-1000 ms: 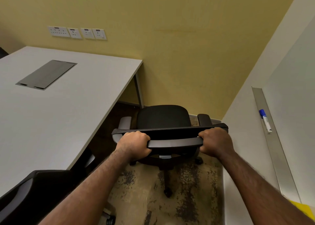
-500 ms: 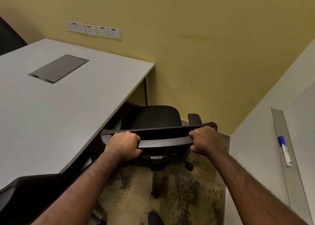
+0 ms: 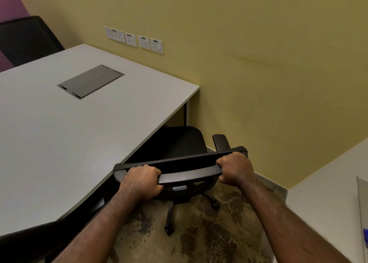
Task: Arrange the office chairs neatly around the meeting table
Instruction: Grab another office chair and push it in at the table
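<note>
A black office chair (image 3: 180,143) stands at the right-hand long side of the grey meeting table (image 3: 59,133), near its far corner. Its seat is partly under the table edge and its left armrest is hidden there. I see it from behind and above. My left hand (image 3: 142,181) grips the left end of the backrest's top rail. My right hand (image 3: 234,169) grips the right end. The right armrest (image 3: 221,142) sticks out beside the backrest. The wheeled base (image 3: 171,213) rests on the mottled carpet.
A second black chair (image 3: 29,246) sits at the bottom left by the table's near edge, and a third (image 3: 27,37) stands at the far left. The yellow wall (image 3: 258,63) is close behind the held chair. A white wall (image 3: 328,203) with a marker tray bounds the right.
The held chair has slid left toward the table, so its seat now goes further under the edge. My view has turned left, showing the far chair. Both hands keep their grip.
</note>
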The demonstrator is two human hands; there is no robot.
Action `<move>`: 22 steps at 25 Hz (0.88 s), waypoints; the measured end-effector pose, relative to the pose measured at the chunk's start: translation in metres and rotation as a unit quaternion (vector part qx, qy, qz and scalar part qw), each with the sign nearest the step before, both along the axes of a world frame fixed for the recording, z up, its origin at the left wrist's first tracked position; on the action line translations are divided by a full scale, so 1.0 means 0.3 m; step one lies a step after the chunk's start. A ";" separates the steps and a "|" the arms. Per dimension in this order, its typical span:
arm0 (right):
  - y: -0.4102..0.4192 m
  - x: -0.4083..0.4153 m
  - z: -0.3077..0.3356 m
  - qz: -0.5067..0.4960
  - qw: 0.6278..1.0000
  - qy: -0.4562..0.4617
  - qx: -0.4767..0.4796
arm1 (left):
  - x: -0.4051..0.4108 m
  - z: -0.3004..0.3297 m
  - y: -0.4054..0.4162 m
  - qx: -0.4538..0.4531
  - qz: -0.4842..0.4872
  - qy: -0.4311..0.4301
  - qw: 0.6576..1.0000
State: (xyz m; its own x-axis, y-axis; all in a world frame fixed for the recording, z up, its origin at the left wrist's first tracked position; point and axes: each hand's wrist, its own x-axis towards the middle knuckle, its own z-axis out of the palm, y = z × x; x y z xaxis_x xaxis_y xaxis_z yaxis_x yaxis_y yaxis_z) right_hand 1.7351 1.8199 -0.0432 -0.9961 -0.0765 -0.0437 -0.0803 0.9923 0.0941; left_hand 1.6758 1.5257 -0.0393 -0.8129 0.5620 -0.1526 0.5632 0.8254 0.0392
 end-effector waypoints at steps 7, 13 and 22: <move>0.150 -0.179 0.003 0.074 0.997 -0.007 -0.007 | -0.028 0.004 0.132 -0.001 0.068 0.006 0.998; 0.263 -0.331 0.005 0.145 0.989 -0.018 -0.018 | -0.058 0.008 0.247 -0.012 0.124 0.002 0.992; 0.312 -0.531 0.001 0.194 0.981 -0.017 -0.019 | -0.168 -0.001 0.301 -0.008 0.180 0.009 0.984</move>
State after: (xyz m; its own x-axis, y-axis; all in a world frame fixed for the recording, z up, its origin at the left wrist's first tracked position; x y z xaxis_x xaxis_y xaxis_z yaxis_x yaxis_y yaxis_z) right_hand 1.5759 1.9136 -0.0428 -0.8893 -0.4525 -0.0661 -0.4558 0.8887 0.0493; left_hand 1.6254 1.6160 -0.0397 -0.9613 0.2349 -0.1440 0.2349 0.9719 0.0170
